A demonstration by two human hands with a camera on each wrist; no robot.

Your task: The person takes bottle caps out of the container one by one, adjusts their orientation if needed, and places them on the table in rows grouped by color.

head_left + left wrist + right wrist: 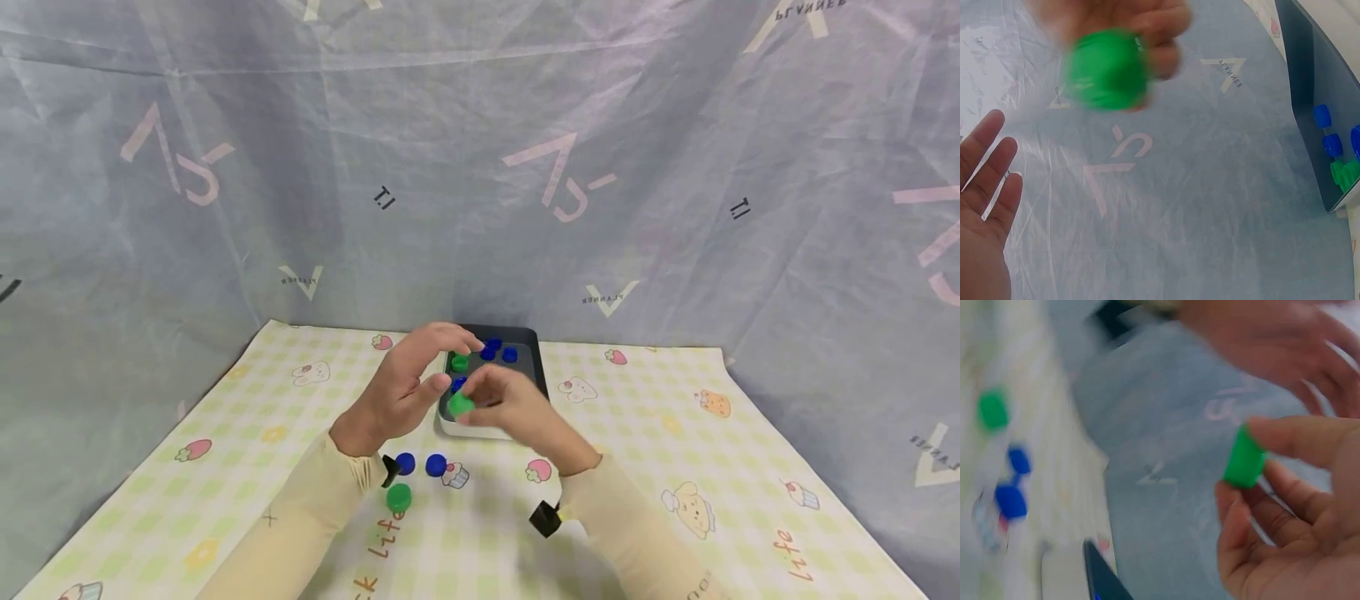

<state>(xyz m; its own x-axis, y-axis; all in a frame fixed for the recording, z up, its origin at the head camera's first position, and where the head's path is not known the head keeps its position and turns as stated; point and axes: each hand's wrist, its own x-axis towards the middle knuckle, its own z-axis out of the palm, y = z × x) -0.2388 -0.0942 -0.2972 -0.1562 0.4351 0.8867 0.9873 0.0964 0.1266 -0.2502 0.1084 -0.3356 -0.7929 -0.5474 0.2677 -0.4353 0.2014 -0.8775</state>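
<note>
My right hand (517, 406) pinches a green bottle cap (1245, 457) between thumb and fingers, over the near part of a dark tray (534, 350) with a white outside. The same cap looks blurred in the left wrist view. Beside it, my left hand (408, 375) is raised at the tray's left edge, fingers spread and holding nothing. Inside the tray lie several blue caps (510, 355) and a green cap (460, 363); the hands hide part of its inside. On the cloth below the left hand are two blue caps (436, 465) and another green cap (399, 498).
A checked tablecloth (615, 433) with printed cartoon figures covers the table. Behind the tray hangs a grey sheet (450, 167) with printed letters, close to the table's back edge. Black wrist straps show on both sleeves.
</note>
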